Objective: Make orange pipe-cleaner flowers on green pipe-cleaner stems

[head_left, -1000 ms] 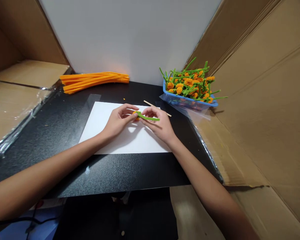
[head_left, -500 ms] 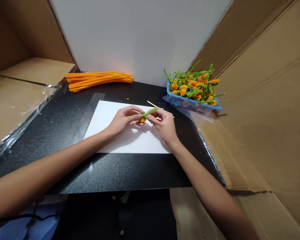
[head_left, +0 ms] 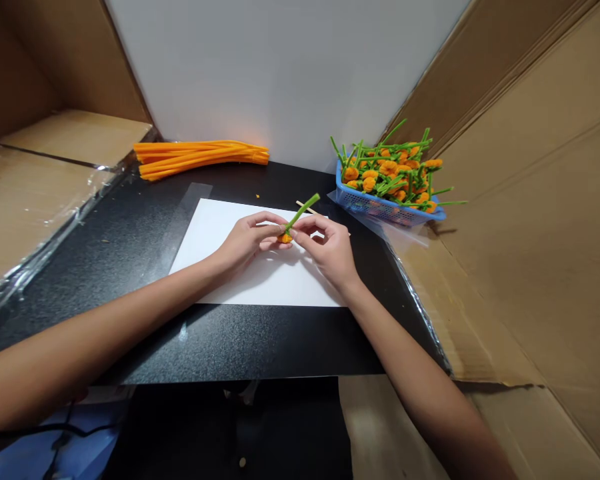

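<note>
Over a white sheet (head_left: 250,287), my left hand (head_left: 245,243) pinches a small orange flower (head_left: 285,238) with a green stem (head_left: 303,211). The orange head points down, and the fuzzy stem slants up to the right. My right hand (head_left: 330,250) is closed at the base of the stem, thumb and index finger together on the green part. The fingertips of both hands nearly meet there and hide part of the flower. Behind my right hand, a thin wooden stick (head_left: 307,208) lies partly hidden.
A bundle of orange fuzzy stems (head_left: 200,160) lies at the back left of the black table (head_left: 240,343). At the back right, a blue basket (head_left: 387,208) holds several orange flowers with green stems. Cardboard walls (head_left: 540,187) flank the table.
The green stem has swung from lying low toward my right hand to pointing more steeply up. My right fingers have shifted to the stem's base.
</note>
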Demonstrator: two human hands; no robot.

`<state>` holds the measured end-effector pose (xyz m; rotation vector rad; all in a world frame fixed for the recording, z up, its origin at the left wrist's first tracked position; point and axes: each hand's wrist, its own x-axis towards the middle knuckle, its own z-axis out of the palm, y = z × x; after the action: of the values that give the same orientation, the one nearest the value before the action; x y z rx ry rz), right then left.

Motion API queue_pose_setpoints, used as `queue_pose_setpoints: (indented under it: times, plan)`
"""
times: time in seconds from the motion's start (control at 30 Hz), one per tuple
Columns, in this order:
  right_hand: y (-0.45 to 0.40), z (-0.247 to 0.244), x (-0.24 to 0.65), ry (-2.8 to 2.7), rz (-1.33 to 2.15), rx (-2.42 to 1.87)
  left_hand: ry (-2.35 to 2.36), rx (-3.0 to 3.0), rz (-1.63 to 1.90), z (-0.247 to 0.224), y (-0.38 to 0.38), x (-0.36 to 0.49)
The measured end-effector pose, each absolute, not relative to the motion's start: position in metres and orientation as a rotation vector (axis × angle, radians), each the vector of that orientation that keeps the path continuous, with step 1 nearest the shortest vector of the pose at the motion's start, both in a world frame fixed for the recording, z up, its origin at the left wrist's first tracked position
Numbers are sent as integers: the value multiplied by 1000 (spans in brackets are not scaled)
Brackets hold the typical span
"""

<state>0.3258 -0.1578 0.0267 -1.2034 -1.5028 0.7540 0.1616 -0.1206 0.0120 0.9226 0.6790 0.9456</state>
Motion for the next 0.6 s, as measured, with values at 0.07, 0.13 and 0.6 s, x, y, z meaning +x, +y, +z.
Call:
queue_pose_setpoints:
  times: [0.07,0.13,0.6]
  plan:
    - [-158,27,325,-1501,733,-1221,679,931,949,11,-121,161]
    - [-158,27,325,-1483,719,-1209,686,927,948,11,-121,161]
    - [-158,23,320,-1182,1019,-1134,582,835,868,16,-123,163]
